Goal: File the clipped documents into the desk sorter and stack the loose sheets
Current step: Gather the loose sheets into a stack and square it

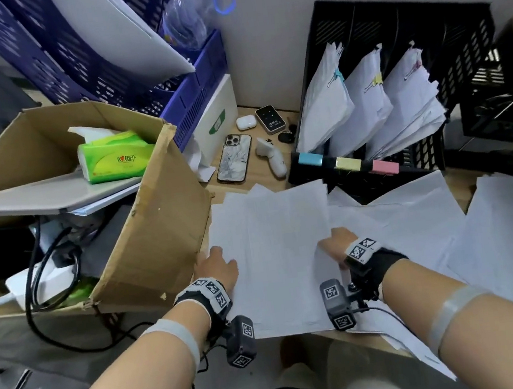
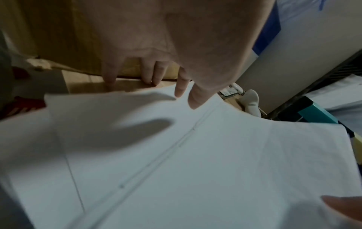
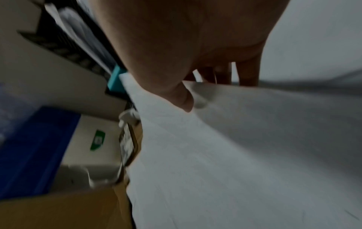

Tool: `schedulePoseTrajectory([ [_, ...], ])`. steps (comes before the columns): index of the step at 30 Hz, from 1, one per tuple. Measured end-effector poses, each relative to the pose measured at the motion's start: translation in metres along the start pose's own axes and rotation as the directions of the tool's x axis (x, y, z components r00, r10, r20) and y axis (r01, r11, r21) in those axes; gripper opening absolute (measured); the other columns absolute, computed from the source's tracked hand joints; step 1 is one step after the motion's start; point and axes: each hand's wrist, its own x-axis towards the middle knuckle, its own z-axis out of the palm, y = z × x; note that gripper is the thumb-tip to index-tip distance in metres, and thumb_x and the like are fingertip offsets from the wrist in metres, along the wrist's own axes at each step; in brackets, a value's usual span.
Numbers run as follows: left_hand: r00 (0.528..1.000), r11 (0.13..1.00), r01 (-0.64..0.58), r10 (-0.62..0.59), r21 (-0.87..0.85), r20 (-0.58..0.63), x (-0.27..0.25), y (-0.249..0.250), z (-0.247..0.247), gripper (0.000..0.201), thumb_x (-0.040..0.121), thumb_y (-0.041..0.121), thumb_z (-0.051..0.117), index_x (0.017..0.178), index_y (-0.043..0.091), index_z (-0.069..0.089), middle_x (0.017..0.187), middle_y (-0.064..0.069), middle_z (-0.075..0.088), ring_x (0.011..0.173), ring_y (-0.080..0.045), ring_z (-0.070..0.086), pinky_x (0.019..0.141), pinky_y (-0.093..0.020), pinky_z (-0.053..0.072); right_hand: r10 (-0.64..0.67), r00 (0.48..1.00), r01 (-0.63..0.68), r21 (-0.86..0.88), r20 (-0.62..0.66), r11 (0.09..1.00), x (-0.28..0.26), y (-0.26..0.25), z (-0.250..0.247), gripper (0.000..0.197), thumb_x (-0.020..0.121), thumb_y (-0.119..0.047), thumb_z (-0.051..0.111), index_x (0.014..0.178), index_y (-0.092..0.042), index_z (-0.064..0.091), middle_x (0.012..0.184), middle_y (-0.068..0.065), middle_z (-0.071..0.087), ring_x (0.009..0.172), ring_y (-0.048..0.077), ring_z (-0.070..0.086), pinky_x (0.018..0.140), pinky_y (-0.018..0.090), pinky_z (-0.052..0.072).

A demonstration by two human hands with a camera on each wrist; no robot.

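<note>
- The left hand [image 1: 217,266] lies with its thumb on top of the sheets [image 1: 276,257] at their 9 o'clock edge, the other fingers straight down past that edge onto the counter [image 2: 125,84]; nothing is curled round the paper there.
- The right hand [image 1: 336,244] pinches the 3 o'clock edge, thumb on top, fingers tucked under.
- The sheets sit fanned and askew in the middle of the counter, more paper spread out toward 3 o'clock; the clipped bundles [image 1: 367,104] already stand in the sorter [image 1: 422,153] at 1 o'clock.
- Squaring from only one gripped side could, I'd guess, let the top leaves slide toward the box [image 1: 163,239] at 9 o'clock, or off the near edge at 6 o'clock, where they overhang.
- A hard push toward 12 o'clock might shove the phone [image 1: 234,158].
</note>
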Motion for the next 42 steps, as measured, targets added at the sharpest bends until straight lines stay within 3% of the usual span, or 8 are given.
schedulePoseTrajectory([
  [8, 0.995, 0.968, 0.086, -0.093, -0.237, -0.021, 0.004, -0.005, 0.007, 0.076, 0.079, 0.036, 0.068, 0.143, 0.013, 0.033, 0.135, -0.012, 0.054, 0.121, -0.031, 0.056, 0.1, -0.041, 0.05, 0.045, 0.998, -0.052, 0.142, 0.053, 0.989, 0.007, -0.017, 0.055, 0.072, 0.088, -0.018, 0.06, 0.147, -0.005, 0.021, 0.135, 0.018, 0.05, 0.115, 0.034, 0.056, 0.087, 0.034, 0.047],
  [18, 0.997, 0.908, 0.059, -0.036, -0.416, 0.063, 0.003, -0.019, 0.004, 0.03, 0.086, 0.012, 0.062, 0.115, 0.015, 0.054, 0.106, -0.001, 0.064, 0.094, -0.021, 0.059, 0.084, -0.028, 0.044, -0.24, 0.971, 0.24, 0.131, -0.021, 0.962, 0.002, -0.009, 0.049, 0.025, 0.087, -0.001, 0.051, 0.107, -0.008, 0.066, 0.085, 0.004, 0.063, 0.066, 0.014, 0.053, 0.046, 0.011, 0.041],
  [23, 0.994, 0.84, 0.09, -0.046, -0.534, 0.095, 0.006, -0.012, 0.006, 0.049, 0.077, 0.031, 0.076, 0.117, 0.013, 0.053, 0.109, -0.001, 0.066, 0.099, -0.022, 0.064, 0.089, -0.034, 0.051, -0.288, 0.948, 0.294, 0.03, -0.135, 0.955, 0.009, -0.022, 0.031, 0.033, 0.09, -0.009, 0.046, 0.119, -0.014, 0.062, 0.106, 0.009, 0.066, 0.091, 0.029, 0.059, 0.077, 0.027, 0.043],
  [26, 0.989, 0.805, 0.13, -0.062, -0.579, 0.136, 0.01, -0.012, 0.013, 0.063, 0.061, 0.043, 0.082, 0.11, 0.013, 0.058, 0.106, -0.002, 0.071, 0.095, -0.023, 0.069, 0.09, -0.04, 0.056, -0.337, 0.934, 0.332, -0.063, -0.119, 0.941, 0.016, -0.03, 0.021, 0.035, 0.09, -0.009, 0.045, 0.121, -0.015, 0.06, 0.112, 0.011, 0.067, 0.102, 0.033, 0.062, 0.081, 0.029, 0.045],
  [30, 0.98, 0.704, 0.198, -0.147, -0.682, 0.133, 0.006, -0.004, 0.015, 0.049, 0.072, 0.018, 0.081, 0.115, 0.006, 0.059, 0.104, -0.01, 0.072, 0.082, -0.025, 0.072, 0.07, -0.038, 0.063, -0.378, 0.922, 0.334, -0.319, -0.088, 0.887, 0.031, -0.038, 0.015, 0.032, 0.09, -0.009, 0.046, 0.119, -0.007, 0.059, 0.115, 0.018, 0.065, 0.106, 0.036, 0.06, 0.087, 0.032, 0.047],
  [34, 0.977, 0.62, 0.21, -0.158, -0.756, 0.142, 0.008, 0.0, 0.02, 0.035, 0.081, 0.016, 0.079, 0.109, 0.01, 0.059, 0.095, -0.009, 0.07, 0.076, -0.025, 0.071, 0.076, -0.041, 0.063, -0.415, 0.908, 0.337, -0.481, -0.062, 0.809, 0.054, -0.046, 0.011, 0.036, 0.088, -0.012, 0.049, 0.123, -0.005, 0.056, 0.124, 0.023, 0.054, 0.112, 0.04, 0.055, 0.095, 0.036, 0.047],
  [39, 0.966, 0.544, 0.259, -0.151, -0.798, 0.211, 0.012, -0.004, 0.028, 0.038, 0.063, 0.034, 0.085, 0.086, 0.006, 0.073, 0.083, -0.019, 0.071, 0.072, -0.03, 0.058, 0.073, -0.044, 0.051, -0.363, 0.931, 0.287, -0.564, -0.025, 0.774, 0.068, -0.039, 0.018, 0.041, 0.088, -0.017, 0.049, 0.128, -0.009, 0.051, 0.129, 0.022, 0.05, 0.122, 0.04, 0.046, 0.104, 0.039, 0.041],
  [42, 0.967, 0.604, 0.248, -0.104, -0.757, 0.233, 0.013, 0.0, 0.03, 0.043, 0.071, 0.034, 0.081, 0.101, 0.005, 0.071, 0.088, -0.009, 0.071, 0.074, -0.026, 0.064, 0.076, -0.038, 0.052, -0.389, 0.918, 0.312, -0.471, -0.073, 0.825, 0.07, -0.031, 0.021, 0.044, 0.085, -0.015, 0.05, 0.129, -0.015, 0.045, 0.12, 0.02, 0.051, 0.117, 0.041, 0.046, 0.099, 0.04, 0.04],
])
